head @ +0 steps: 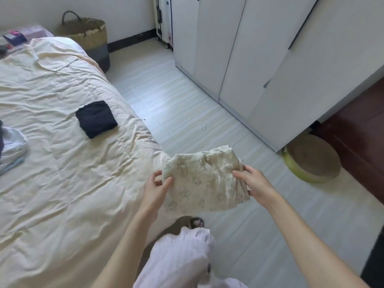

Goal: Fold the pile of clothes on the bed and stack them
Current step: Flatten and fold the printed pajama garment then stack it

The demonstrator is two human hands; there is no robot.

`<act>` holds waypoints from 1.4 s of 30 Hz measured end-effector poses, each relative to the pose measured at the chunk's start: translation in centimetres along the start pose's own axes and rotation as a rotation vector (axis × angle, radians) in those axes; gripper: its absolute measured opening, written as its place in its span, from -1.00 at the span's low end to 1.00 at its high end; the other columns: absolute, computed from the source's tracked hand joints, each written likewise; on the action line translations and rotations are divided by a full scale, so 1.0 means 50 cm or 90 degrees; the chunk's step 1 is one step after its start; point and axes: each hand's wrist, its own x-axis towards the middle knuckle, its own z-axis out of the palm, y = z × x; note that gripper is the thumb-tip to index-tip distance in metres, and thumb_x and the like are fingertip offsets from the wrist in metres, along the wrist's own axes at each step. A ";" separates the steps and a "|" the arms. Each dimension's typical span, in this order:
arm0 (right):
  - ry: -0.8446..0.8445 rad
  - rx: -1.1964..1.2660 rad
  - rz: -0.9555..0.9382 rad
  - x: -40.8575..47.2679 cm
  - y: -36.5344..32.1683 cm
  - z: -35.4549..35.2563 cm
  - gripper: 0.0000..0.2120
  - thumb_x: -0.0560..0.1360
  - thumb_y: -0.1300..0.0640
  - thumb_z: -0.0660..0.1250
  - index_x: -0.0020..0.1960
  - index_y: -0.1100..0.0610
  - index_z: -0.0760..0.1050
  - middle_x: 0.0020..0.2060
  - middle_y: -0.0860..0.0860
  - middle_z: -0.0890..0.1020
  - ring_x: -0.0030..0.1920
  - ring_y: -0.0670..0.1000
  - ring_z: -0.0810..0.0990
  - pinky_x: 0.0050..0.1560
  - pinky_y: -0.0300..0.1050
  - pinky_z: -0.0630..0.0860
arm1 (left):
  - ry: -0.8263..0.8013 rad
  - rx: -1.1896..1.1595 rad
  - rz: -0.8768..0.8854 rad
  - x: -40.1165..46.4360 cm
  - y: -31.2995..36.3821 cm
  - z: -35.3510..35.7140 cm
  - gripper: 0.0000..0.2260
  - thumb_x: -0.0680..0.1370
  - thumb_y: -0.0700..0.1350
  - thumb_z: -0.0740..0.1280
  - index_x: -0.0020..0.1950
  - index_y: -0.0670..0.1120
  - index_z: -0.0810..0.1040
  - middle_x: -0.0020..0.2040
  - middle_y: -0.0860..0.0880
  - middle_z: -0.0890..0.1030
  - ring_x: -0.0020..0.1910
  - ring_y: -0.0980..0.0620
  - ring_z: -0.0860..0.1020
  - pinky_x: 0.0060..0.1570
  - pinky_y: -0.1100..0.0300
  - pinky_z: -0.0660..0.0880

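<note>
I hold a folded cream garment with a faint animal print in the air beside the bed's right edge, over the floor. My left hand pinches its left edge between thumb and fingers. My right hand grips its right edge. On the cream bed lies a folded black garment, square and flat. A loose pile of white, light blue and dark clothes lies at the bed's far left edge, partly out of frame.
White wardrobe doors run along the right. A woven basket stands by the wall beyond the bed. A round green-rimmed tray lies on the pale floor. My leg and slippered foot are below the garment.
</note>
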 end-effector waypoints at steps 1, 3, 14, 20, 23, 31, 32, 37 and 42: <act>-0.007 -0.007 0.002 0.030 -0.014 -0.013 -0.88 0.54 0.18 0.31 0.07 0.06 0.52 -0.02 0.03 0.64 -0.11 -0.05 0.62 -0.27 -0.14 0.51 | 0.009 -0.007 -0.003 0.019 0.007 0.023 -0.73 0.55 -0.11 0.33 0.23 -0.02 0.40 -0.01 -0.10 0.58 -0.05 -0.02 0.58 -0.03 -0.03 0.54; -0.021 -0.033 -0.003 0.095 -0.048 -0.043 -0.84 0.53 0.18 0.33 0.11 0.07 0.51 -0.02 0.02 0.64 -0.10 -0.05 0.62 -0.26 -0.15 0.50 | 0.035 -0.027 -0.012 0.060 0.019 0.070 -0.76 0.56 -0.12 0.32 0.21 -0.02 0.40 -0.04 -0.07 0.57 -0.09 0.00 0.58 -0.13 0.04 0.54; -0.085 -0.183 -0.054 0.435 -0.296 -0.165 -0.83 0.50 0.19 0.34 0.09 0.14 0.54 -0.06 0.09 0.63 -0.09 0.05 0.63 -0.21 -0.14 0.52 | 0.131 -0.111 -0.034 0.283 0.180 0.310 -0.71 0.55 -0.13 0.33 0.24 -0.07 0.38 -0.04 -0.09 0.56 -0.11 0.02 0.58 -0.16 0.02 0.55; -0.244 -0.272 -0.056 0.570 -0.430 -0.111 -0.77 0.50 0.20 0.35 0.15 0.15 0.52 -0.02 0.09 0.62 -0.07 0.05 0.62 -0.19 -0.12 0.53 | 0.273 -0.186 -0.053 0.331 0.226 0.317 -0.73 0.55 -0.13 0.32 0.23 -0.05 0.39 0.00 -0.09 0.56 -0.06 0.00 0.59 -0.03 -0.06 0.56; -0.321 -0.348 -0.086 0.632 -0.495 -0.052 -0.79 0.49 0.19 0.36 0.12 0.13 0.53 -0.07 0.06 0.62 -0.15 -0.01 0.61 -0.31 -0.19 0.45 | 0.377 -0.269 -0.052 0.356 0.230 0.333 -0.75 0.54 -0.14 0.33 0.20 -0.03 0.40 -0.03 -0.04 0.58 -0.09 0.05 0.59 -0.15 0.08 0.54; -0.537 -0.561 -0.168 0.697 -0.594 0.159 -0.86 0.48 0.17 0.37 0.04 0.11 0.56 -0.08 0.06 0.64 -0.14 -0.02 0.63 -0.30 -0.19 0.52 | 0.641 -0.471 -0.084 0.346 0.227 0.348 -0.72 0.53 -0.10 0.36 0.20 0.03 0.41 -0.01 -0.04 0.58 -0.07 0.00 0.60 -0.22 0.12 0.50; -0.569 -0.586 -0.175 0.690 -0.593 0.196 -0.86 0.48 0.16 0.38 0.04 0.11 0.56 -0.09 0.05 0.64 -0.15 -0.03 0.63 -0.30 -0.20 0.52 | 0.679 -0.496 -0.091 0.341 0.220 0.342 -0.73 0.53 -0.11 0.36 0.20 0.02 0.40 -0.01 -0.03 0.58 -0.07 0.00 0.60 -0.23 0.12 0.50; -0.692 -0.695 -0.210 0.645 -0.547 0.372 -0.85 0.48 0.15 0.38 0.05 0.10 0.55 -0.06 0.05 0.62 -0.10 0.01 0.61 -0.20 -0.17 0.55 | 0.843 -0.596 -0.115 0.323 0.174 0.290 -0.75 0.54 -0.13 0.35 0.17 -0.01 0.39 -0.06 0.05 0.54 -0.16 0.09 0.57 -0.35 0.19 0.44; -0.741 -0.788 -0.248 0.631 -0.490 0.553 -0.85 0.48 0.15 0.36 0.05 0.13 0.55 -0.08 0.03 0.60 -0.15 -0.05 0.57 -0.29 -0.22 0.48 | 0.900 -0.644 -0.153 0.354 0.106 0.193 -0.76 0.55 -0.14 0.33 0.18 -0.02 0.39 -0.06 0.05 0.53 -0.16 0.06 0.56 -0.33 0.18 0.40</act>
